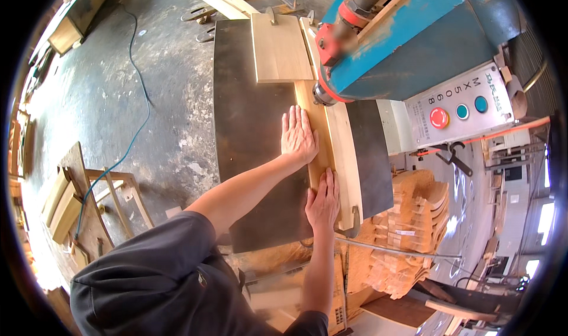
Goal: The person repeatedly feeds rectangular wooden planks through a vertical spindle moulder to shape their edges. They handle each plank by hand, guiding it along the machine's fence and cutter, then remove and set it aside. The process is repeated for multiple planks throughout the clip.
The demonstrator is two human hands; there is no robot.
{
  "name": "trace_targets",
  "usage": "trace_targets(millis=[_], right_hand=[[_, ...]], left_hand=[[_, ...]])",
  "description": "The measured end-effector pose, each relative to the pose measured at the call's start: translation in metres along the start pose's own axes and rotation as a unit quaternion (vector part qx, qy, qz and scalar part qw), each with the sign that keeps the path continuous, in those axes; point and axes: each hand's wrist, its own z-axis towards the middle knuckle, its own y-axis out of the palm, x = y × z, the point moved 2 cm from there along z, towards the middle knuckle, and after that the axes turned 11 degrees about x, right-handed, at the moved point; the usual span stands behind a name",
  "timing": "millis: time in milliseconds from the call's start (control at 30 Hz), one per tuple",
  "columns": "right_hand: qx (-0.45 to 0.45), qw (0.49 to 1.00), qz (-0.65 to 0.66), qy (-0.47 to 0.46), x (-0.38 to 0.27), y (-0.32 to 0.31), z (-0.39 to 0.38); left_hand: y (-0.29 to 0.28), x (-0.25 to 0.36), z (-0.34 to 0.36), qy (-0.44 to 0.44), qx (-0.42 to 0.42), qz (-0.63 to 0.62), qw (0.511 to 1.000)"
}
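Note:
A long narrow wooden board (320,120) lies on the dark machine table (254,176), alongside a pale wooden fence strip (346,158). My left hand (300,137) rests flat across the board's left edge, fingers stretched forward and thumb on the wood. Closer to me, my right hand (323,203) lies on the board's near end with its fingers extended. Neither hand wraps around anything. Just beyond my left hand, the spindle head (323,93) of a blue woodworking machine (402,58) hangs over the fence side. The board's far end passes under a flat wooden panel (283,49).
Metal clamps (271,16) hold the panel and fence. At right is a control panel (458,108) with a red button and green ones. Curved wooden pieces (408,235) are stacked below it. A blue hose (141,93) crosses the floor beside a wooden stand (121,188).

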Motion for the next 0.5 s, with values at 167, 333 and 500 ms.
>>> trace_targets(millis=[167,333,500], right_hand=[[-0.103,0.993,0.017,-0.047,0.01,-0.023,-0.004],[-0.118,0.99,0.042,-0.059,0.014,-0.027,-0.001],[-0.109,0.99,0.057,-0.069,0.015,-0.021,-0.002]], left_hand=[[0.008,0.014,-0.005,-0.025,0.012,-0.006,1.0],[0.009,0.016,-0.005,-0.006,0.031,-0.006,0.999],[0.01,0.012,-0.006,0.002,0.031,0.007,0.999]])
